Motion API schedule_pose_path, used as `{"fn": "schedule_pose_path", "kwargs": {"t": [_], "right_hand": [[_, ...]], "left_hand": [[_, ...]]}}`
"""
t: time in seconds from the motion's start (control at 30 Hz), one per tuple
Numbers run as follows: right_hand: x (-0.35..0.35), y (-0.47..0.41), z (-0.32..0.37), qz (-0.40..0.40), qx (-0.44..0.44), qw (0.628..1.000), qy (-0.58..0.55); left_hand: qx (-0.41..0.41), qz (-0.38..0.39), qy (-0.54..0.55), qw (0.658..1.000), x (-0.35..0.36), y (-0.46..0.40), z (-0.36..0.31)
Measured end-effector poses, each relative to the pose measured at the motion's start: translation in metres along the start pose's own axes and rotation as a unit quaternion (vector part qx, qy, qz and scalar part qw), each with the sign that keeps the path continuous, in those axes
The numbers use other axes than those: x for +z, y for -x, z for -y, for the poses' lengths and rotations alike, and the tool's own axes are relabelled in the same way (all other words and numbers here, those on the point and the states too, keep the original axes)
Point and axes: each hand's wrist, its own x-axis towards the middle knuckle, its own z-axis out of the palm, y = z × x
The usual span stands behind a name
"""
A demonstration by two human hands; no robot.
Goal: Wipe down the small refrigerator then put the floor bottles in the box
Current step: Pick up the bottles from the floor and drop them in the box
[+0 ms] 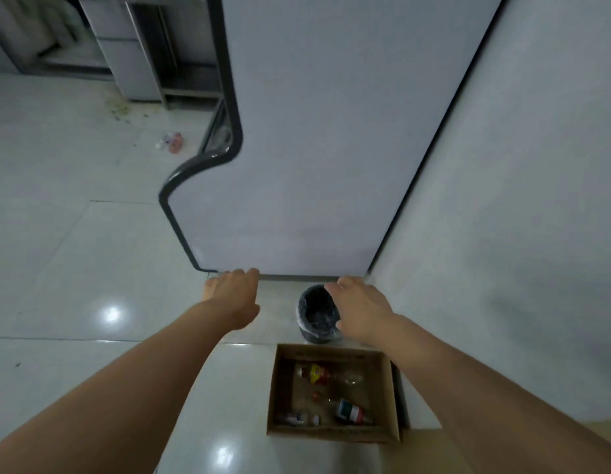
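Both hands empty, fingers loose: left point(234, 289) at fridge point(331, 131) base, right point(360, 311) over bin point(318, 314). Stray bottle point(174, 142) far left, nearer left hand; box point(334, 395) below right.

Matt cardboard box point(393, 398), glossy tiled floor point(75, 268), smooth refrigerator point(331, 148).

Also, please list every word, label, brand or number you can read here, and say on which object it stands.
No text here can be read.
Cardboard box: dark print along the far and near rims, too blurred to read.
Bottles in the box: coloured labels, red-yellow and green-white-red, too small and blurred to read.
Refrigerator: no print visible.
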Motion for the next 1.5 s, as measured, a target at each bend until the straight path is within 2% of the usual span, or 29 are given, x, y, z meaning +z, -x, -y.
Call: {"fn": "schedule_pose_path", "kwargs": {"t": [0.17,0.47,0.8,1.13,1.5], "right_hand": [[-0.062,0.008,0.030,-0.043,-0.070,0.996,0.024],[-0.144,0.008,0.113,-0.067,-0.155,0.983,0.077],[-0.191,-0.047,0.267,-0.092,-0.227,0.962,0.120],[-0.230,-0.124,0.461,-0.128,-0.234,0.959,0.094],[-0.285,-0.249,0.560,-0.123,-0.192,0.968,0.104]], "left_hand": [[-0.057,-0.021,-0.001,0.998,-0.056,0.046,0.032],[-0.149,-0.066,0.021,0.986,-0.102,0.120,0.093],[-0.236,-0.099,0.041,0.966,-0.121,0.160,0.241],[-0.231,-0.106,0.012,0.967,-0.142,0.168,0.450],[-0.207,-0.111,0.028,0.972,-0.175,0.092,0.602]]}}
